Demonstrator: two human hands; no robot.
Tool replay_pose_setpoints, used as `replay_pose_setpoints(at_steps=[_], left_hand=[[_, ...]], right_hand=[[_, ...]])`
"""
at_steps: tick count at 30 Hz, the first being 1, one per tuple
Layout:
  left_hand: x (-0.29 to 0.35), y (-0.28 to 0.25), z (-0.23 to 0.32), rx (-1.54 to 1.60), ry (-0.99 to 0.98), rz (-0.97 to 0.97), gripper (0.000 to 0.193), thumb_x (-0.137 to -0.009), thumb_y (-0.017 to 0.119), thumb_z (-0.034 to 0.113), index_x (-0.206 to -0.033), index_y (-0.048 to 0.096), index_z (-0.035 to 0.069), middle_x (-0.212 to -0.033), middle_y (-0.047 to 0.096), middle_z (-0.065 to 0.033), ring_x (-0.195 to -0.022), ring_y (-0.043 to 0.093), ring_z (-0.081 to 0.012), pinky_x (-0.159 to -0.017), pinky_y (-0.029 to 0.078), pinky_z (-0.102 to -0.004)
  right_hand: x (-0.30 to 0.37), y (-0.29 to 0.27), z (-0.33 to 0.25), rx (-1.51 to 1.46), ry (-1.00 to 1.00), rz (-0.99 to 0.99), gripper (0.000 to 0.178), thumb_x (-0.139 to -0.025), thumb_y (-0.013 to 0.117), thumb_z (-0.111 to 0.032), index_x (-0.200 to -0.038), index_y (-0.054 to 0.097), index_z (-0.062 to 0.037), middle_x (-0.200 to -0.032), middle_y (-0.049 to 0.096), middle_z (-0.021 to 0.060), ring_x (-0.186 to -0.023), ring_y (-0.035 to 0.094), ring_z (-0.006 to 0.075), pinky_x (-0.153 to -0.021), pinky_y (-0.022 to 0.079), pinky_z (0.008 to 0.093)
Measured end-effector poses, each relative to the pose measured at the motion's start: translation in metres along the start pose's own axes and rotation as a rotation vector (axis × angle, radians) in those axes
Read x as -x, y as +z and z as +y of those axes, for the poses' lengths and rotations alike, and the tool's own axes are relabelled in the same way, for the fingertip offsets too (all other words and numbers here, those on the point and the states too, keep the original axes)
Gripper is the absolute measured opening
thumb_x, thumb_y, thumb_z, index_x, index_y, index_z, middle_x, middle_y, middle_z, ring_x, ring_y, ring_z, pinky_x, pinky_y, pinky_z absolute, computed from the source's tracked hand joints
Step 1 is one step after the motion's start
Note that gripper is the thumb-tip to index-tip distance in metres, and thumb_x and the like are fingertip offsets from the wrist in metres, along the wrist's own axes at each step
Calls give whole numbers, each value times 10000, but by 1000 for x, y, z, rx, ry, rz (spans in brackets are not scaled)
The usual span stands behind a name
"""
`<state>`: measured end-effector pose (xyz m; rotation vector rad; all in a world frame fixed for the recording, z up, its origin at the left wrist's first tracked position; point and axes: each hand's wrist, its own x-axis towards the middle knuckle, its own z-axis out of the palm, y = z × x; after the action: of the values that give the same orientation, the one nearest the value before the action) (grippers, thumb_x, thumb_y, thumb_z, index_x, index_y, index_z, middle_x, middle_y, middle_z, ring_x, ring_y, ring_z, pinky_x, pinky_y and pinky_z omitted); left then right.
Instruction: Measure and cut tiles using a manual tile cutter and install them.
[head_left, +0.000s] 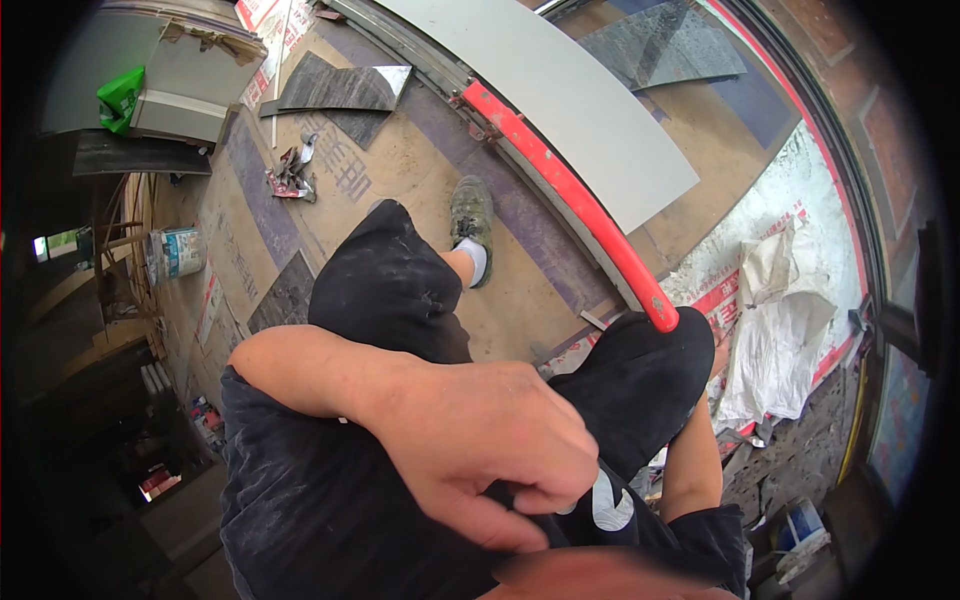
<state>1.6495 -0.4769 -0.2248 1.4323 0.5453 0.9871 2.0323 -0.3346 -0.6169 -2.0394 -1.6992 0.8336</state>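
My left hand [500, 435] is held across the front of my black shirt [330, 490], its fingers curled toward the thumb. Whether anything small is pinched there is hidden. My right forearm [692, 465] passes behind my raised right knee; only a sliver of my right hand [721, 345] shows beyond it, fingers hidden. Against that knee ends a long red bar [570, 195], joined to a metal rail [430, 55] like a manual tile cutter. A large pale grey tile [570, 90] lies along its far side.
Dark marbled tile pieces [345, 90] and a crumpled wrapper [292, 175] lie on the board-covered floor. A white sack [775, 330] sits at right. A bucket [178, 252] and a green bag [120, 98] are at left. My shoe [470, 220] rests beside the rail.
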Motion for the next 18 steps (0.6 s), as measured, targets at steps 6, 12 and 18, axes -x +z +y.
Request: replay_pose_setpoints(at_steps=[6,12,18], left_hand=[[4,-2,-4,-392,-306,-127,314,-828,721,316,-982,578,83,-878,542,-62,-789,559,-262,-630,451,-342],[-10,3,-12,-968,-699,-407,543,-802,711,371,-1205,556,42,-986,586,-108,-933,572,-302,-828,445,-392],[-10,2,-26,-967,-778,-341,565,-790,718,326,-1230,543,18,-1010,607,-157,-954,585,-363,-840,468,-412]], right_hand=[[-10,11,25,-12,25,28,357,-931,482,-300,-1025,668,-11,-918,682,217,-850,637,384,-773,466,443],[-6,20,26,105,113,191,283,-916,474,-302,-1001,611,-69,-950,658,244,-922,617,454,-783,464,542],[21,-21,30,-337,139,431,399,-1000,440,-370,-992,643,-27,-825,647,192,-797,635,359,-749,476,435]])
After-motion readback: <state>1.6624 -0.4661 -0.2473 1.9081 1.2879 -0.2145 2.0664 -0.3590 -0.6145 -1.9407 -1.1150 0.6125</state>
